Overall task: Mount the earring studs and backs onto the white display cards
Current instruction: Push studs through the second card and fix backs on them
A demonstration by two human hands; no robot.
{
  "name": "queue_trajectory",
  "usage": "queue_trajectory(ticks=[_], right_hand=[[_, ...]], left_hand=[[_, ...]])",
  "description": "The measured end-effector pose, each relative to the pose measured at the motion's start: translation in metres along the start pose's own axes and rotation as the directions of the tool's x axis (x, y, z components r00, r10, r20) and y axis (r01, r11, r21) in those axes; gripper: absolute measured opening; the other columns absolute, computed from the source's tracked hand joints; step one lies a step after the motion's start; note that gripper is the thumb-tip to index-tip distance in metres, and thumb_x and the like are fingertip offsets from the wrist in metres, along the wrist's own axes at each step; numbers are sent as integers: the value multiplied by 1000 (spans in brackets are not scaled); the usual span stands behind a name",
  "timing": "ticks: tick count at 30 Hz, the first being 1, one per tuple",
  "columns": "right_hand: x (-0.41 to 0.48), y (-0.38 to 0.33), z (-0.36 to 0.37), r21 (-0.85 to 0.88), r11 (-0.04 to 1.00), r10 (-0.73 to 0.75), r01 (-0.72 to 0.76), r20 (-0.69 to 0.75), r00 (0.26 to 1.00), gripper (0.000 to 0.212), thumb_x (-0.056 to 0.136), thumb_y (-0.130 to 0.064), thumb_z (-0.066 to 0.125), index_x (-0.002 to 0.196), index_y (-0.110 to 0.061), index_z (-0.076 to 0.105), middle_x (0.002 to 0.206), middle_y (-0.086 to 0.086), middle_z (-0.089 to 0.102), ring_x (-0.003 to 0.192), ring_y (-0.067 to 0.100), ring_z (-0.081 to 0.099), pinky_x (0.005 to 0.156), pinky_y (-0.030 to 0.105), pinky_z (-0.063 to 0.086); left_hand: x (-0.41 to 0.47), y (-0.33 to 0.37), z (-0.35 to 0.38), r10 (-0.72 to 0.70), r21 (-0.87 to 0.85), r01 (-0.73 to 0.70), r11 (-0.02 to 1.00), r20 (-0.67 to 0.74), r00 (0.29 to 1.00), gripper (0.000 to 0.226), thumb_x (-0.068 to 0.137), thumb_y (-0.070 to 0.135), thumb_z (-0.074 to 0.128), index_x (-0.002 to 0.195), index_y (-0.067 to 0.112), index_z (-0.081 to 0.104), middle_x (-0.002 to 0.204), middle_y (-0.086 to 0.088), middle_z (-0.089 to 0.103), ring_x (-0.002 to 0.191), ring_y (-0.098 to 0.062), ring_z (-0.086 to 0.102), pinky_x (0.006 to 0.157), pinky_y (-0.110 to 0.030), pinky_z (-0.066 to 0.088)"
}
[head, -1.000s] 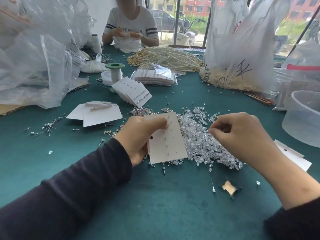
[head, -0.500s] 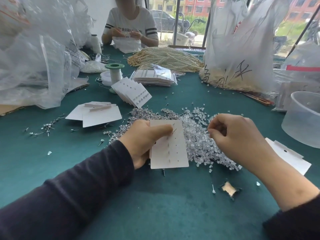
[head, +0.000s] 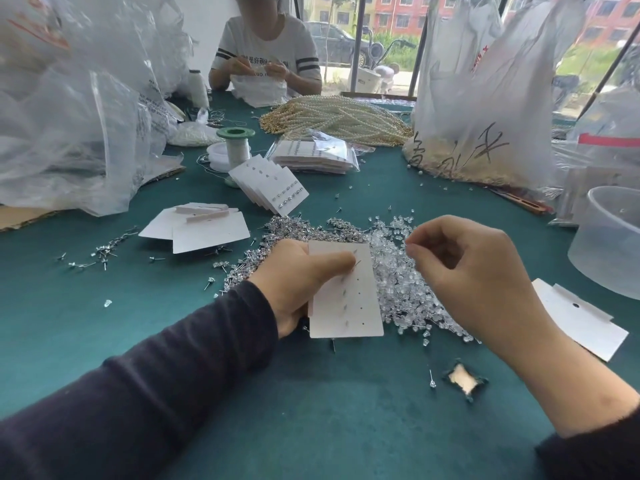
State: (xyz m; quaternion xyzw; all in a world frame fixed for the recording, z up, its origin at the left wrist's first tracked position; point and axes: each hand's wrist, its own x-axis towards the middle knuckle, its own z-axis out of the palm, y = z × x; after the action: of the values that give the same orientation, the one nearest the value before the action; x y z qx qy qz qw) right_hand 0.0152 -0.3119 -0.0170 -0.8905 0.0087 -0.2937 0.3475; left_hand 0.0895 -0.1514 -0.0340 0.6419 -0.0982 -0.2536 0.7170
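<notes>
two hands are busy over the pile of clear backs [head: 401, 292]: the left hand [head: 294, 289] holds the white card [head: 349, 306] by its side edge, thumb [head: 332, 266] pressed near the top holes where thin pins [head: 356, 263] poke out, and the right hand [head: 464, 271] has curled fingers [head: 446, 233] with tips pinched, but i cannot tell if a tiny back is in them. to do it well, i think the thumb should hold the stud in while a back goes straight onto its pin, pushed snug.
</notes>
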Motion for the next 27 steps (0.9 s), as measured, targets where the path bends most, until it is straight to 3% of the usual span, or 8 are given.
queue_trajectory(ticks=[4, 8, 12, 16, 19, 24, 27], right_hand=[[-10, -15, 16, 8, 980, -201, 201, -5, 980, 10, 78, -3, 68, 75, -12, 65, 74, -1, 62, 65, 11, 56, 61, 20, 47], [-12, -14, 27, -9, 972, -233, 234, 26, 972, 7, 78, 2, 67, 76, -5, 65, 77, 5, 61, 66, 18, 57, 62, 31, 48], [-12, -11, 30, 19, 973, -232, 232, 0, 973, 8, 79, 3, 65, 75, -5, 65, 75, 4, 61, 66, 17, 57, 61, 29, 47], [-10, -9, 31, 28, 975, -219, 219, -14, 976, 10, 79, 3, 65, 75, -6, 65, 75, 2, 61, 65, 14, 55, 60, 25, 46], [-11, -9, 31, 33, 976, -217, 217, 3, 976, 11, 79, 3, 65, 75, -7, 66, 75, 0, 61, 65, 11, 54, 61, 20, 46], [-11, -6, 33, 58, 979, -195, 193, 29, 980, 10, 76, 4, 67, 75, -6, 68, 75, -1, 62, 67, 11, 56, 63, 25, 48], [-13, -5, 34, 80, 978, -197, 194, 20, 980, 11, 75, 4, 67, 74, -7, 70, 74, -1, 63, 69, 10, 57, 63, 23, 48]], left_hand=[[0, -1, 2, 33, 45, -32, 998, -15, 999, 10, 78, -1, 60, 69, 1, 63, 63, -9, 69, 57, -22, 66, 61, -34, 55], [-2, -1, 4, 69, 93, -68, 993, -12, 998, 8, 63, 7, 66, 67, 1, 61, 64, -11, 65, 57, -23, 64, 60, -33, 53], [-4, -1, 5, 74, 96, -73, 993, -1, 997, 18, 57, 12, 62, 70, 1, 62, 67, -13, 64, 58, -22, 63, 56, -28, 52], [-4, 0, 5, 77, 95, -75, 993, -11, 997, 4, 74, 1, 64, 71, 0, 62, 68, -13, 64, 57, -21, 64, 55, -28, 53], [-4, -1, 5, 81, 94, -80, 992, -12, 997, 7, 67, 5, 68, 66, 1, 63, 62, -10, 65, 55, -20, 64, 52, -27, 52], [-5, -2, 4, 94, 77, -94, 993, 6, 996, 22, 73, -1, 66, 52, 7, 67, 56, -5, 68, 53, -17, 66, 49, -26, 53], [-5, -2, 3, 95, 106, -96, 990, 19, 995, 13, 65, 5, 73, 53, 8, 69, 58, -5, 68, 54, -18, 66, 51, -27, 53]])
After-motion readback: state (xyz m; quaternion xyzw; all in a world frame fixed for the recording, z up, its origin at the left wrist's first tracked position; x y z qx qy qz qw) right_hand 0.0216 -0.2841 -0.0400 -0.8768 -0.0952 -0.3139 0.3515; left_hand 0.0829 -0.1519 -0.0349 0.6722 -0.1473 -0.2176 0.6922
